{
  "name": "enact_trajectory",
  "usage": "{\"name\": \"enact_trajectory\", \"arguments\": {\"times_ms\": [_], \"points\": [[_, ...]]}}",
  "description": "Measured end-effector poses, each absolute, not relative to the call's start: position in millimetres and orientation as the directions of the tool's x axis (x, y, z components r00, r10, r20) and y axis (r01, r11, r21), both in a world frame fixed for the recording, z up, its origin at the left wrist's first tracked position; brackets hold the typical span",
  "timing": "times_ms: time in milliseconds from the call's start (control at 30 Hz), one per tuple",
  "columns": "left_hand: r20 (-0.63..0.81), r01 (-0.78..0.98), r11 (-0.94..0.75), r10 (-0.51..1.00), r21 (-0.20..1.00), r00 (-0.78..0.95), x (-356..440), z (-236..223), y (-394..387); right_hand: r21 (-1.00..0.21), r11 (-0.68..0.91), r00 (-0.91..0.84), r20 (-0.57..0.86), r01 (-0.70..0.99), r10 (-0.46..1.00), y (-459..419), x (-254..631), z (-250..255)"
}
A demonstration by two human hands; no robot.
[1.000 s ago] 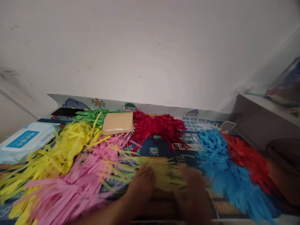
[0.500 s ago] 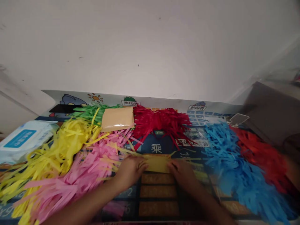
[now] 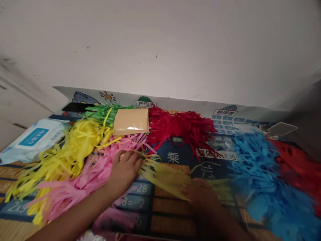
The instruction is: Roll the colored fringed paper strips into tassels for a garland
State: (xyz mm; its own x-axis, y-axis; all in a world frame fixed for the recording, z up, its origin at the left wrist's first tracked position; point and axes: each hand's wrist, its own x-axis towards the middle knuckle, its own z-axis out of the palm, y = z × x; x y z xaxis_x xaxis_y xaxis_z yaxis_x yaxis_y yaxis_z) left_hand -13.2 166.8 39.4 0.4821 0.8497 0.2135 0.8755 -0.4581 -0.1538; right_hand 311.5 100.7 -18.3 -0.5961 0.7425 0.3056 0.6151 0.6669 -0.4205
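A sheet of pale yellow fringed tissue paper (image 3: 168, 175) stretches slantwise between my hands over the printed mat, its cut strips at both ends. My left hand (image 3: 126, 167) is closed at the sheet's left fringe, fingers curled, above the pink tissue fringe (image 3: 100, 170). At the sheet's lower right edge is my right hand (image 3: 200, 192), closed on the paper and smeared by motion. Some yellow strips trail out to its right, toward the blue tissue fringe (image 3: 260, 170).
Around the mat lie bright yellow fringe (image 3: 77, 144), green fringe (image 3: 100, 112), red fringe (image 3: 180, 125) and orange-red fringe (image 3: 296, 164). A tan card packet (image 3: 131, 120) rests on the fringes. A wet-wipe pack (image 3: 36, 139) is at left, a white-framed stand (image 3: 282, 130) at right.
My left hand has moved left and up along the sheet to its fringe; my right hand has shifted right and down. The paper now slants and looks longer. The view has turned slightly.
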Motion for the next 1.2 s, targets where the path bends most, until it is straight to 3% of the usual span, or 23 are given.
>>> {"name": "enact_trajectory", "arguments": {"times_ms": [100,200,267,367,500,567,733,1200], "points": [[0.167,0.895,-0.422,0.881,-0.146,0.442,-30,65,151,-0.464,0.674,-0.628,0.279,0.574,0.727,101,310,-26],[0.077,0.747,-0.640,0.766,0.178,0.638,-7,72,128,-0.503,0.630,-0.592,0.259,0.592,0.764,99,309,-22],[0.027,0.635,-0.663,0.699,0.396,0.714,19,58,119,-0.544,0.572,-0.553,0.220,0.614,0.804,96,308,-14],[0.061,0.685,-0.567,0.788,0.457,0.612,47,26,122,-0.594,0.428,-0.440,0.136,0.681,0.888,92,303,-2],[0.103,0.694,-0.474,0.857,0.542,0.505,49,6,143,-0.562,0.111,-0.131,0.004,0.820,0.991,97,290,5],[0.056,0.745,-0.437,0.878,0.504,0.476,47,9,154,-0.493,0.028,-0.038,-0.010,0.870,0.999,102,284,6],[-0.052,0.838,-0.441,0.875,0.321,0.481,58,18,169,-0.333,0.002,0.002,0.011,0.943,1.000,111,279,4],[-0.096,0.860,-0.436,0.875,0.263,0.474,62,9,178,-0.372,-0.018,0.024,0.011,0.928,1.000,116,282,-7]]}}
